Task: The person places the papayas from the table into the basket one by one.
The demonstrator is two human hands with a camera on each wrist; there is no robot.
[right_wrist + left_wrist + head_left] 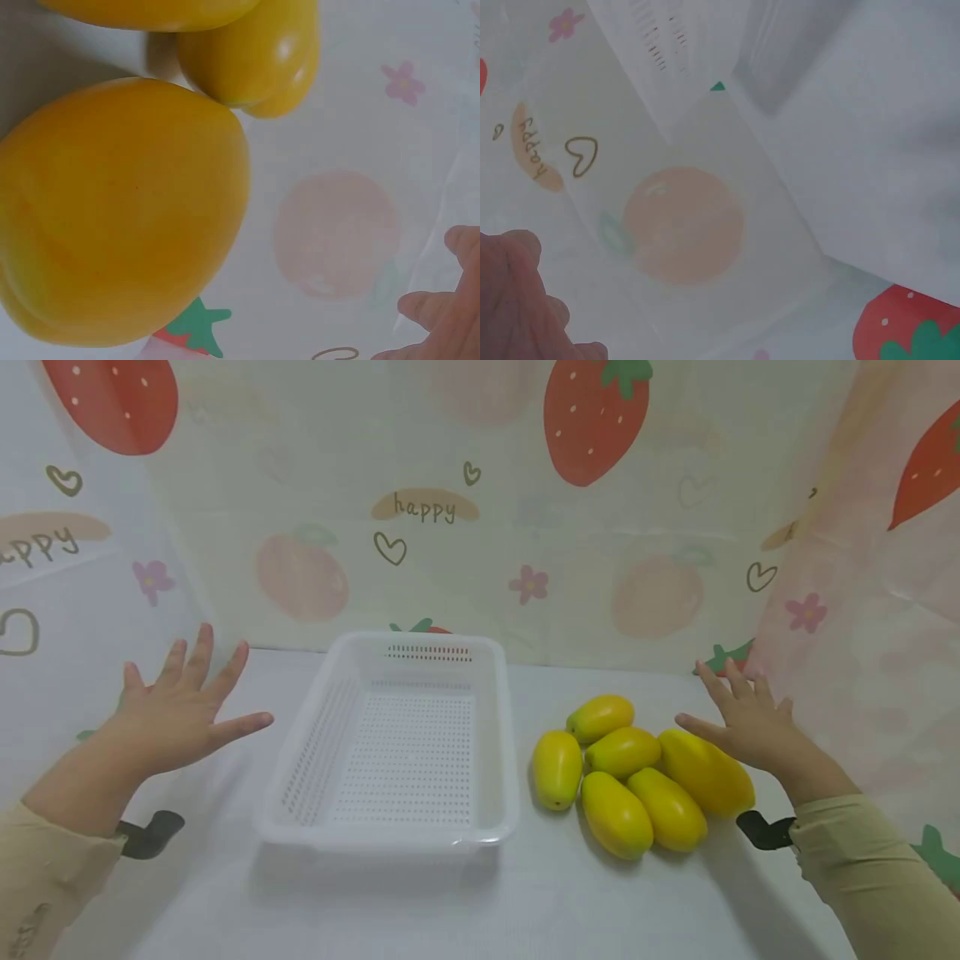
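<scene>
In the head view, a person's left hand [180, 718] hangs at the left with its fingers straight and spread wide, holding nothing, well apart from the white basket [307, 835]. The right hand [753, 727] is likewise spread and holds nothing, its palm and thumb overlapping the upper edge of the largest fruit [708, 777] from this angle. Six yellow fruits [618, 814], that one included, lie clustered on the white table [375, 918] just to the right of the basket, which stands upright with its perforated floor in sight. Beige sleeves [870, 860] cover both forearms, and a backdrop [450, 577] printed with strawberries, hearts and flowers rises behind. In the left wrist view, only part of the left hand shows at the lower left corner — the basket's slotted wall is at the top, apart from it. In the right wrist view, the largest fruit looms at the left, with other fruits above it; the right hand's visible fingers reach in from the right edge — apart from the fruit.
</scene>
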